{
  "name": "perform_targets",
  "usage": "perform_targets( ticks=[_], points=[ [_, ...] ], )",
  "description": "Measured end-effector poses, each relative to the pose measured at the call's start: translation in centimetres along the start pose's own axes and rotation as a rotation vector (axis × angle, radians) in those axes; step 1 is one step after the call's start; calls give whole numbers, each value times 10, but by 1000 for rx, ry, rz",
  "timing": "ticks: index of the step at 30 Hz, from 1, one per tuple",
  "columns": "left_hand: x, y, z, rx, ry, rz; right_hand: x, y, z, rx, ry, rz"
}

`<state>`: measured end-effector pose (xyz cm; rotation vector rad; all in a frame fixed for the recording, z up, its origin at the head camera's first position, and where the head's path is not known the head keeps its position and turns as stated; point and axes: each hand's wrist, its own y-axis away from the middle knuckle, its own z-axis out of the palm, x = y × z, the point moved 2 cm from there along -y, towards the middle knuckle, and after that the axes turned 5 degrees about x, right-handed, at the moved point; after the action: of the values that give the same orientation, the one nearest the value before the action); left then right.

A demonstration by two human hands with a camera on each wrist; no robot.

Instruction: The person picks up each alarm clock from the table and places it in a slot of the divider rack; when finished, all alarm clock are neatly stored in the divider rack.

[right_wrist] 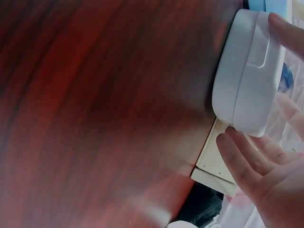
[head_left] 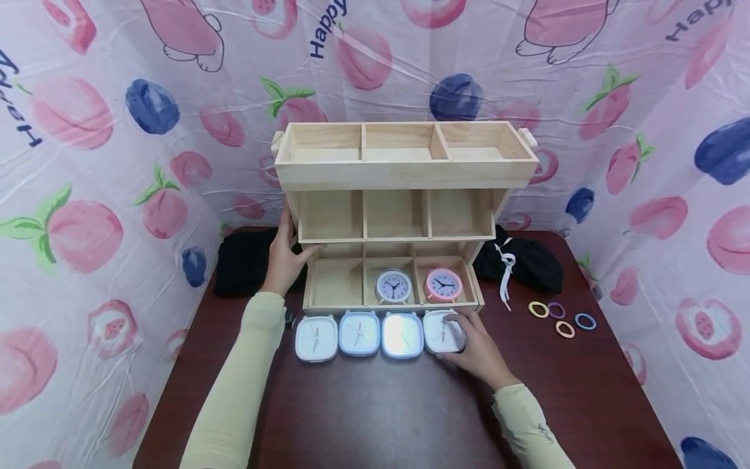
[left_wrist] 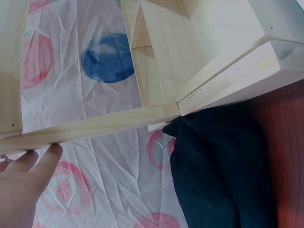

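My left hand (head_left: 285,257) holds the left side of a tiered wooden organizer box (head_left: 404,176), its thumb below the middle tier. In the left wrist view, fingertips (left_wrist: 56,148) press on a wooden strut (left_wrist: 95,124). At the right end of a row of square alarm clocks, my right hand (head_left: 477,348) grips a white alarm clock (head_left: 441,331) by its edges. In the right wrist view, the thumb and fingers sit around the white casing (right_wrist: 249,71). Two light blue clocks (head_left: 359,333) (head_left: 402,335) and another white clock (head_left: 316,339) stand to its left.
The bottom tier holds a white round clock (head_left: 394,286) and a pink round clock (head_left: 443,285). Black cloth (head_left: 243,264) lies at the left, a black drawstring bag (head_left: 533,264) at the right. Several coloured rings (head_left: 584,320) lie near the table's right edge.
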<state>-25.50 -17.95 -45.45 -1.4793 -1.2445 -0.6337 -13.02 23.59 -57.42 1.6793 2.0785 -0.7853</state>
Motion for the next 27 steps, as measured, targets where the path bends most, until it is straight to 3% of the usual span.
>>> perform_targets(
  ticks=[6, 16, 23, 27],
  points=[
    [4, 2, -1, 3, 2, 10, 0, -1, 3, 7, -12, 30],
    [3, 0, 0, 2, 6, 10, -6, -1, 3, -52, -17, 154],
    [4, 0, 0, 0, 10, 8, -12, 5, -1, -72, 118, 110],
    [-7, -3, 1, 7, 6, 18, -14, 8, -2, -113, 143, 121]
  ],
)
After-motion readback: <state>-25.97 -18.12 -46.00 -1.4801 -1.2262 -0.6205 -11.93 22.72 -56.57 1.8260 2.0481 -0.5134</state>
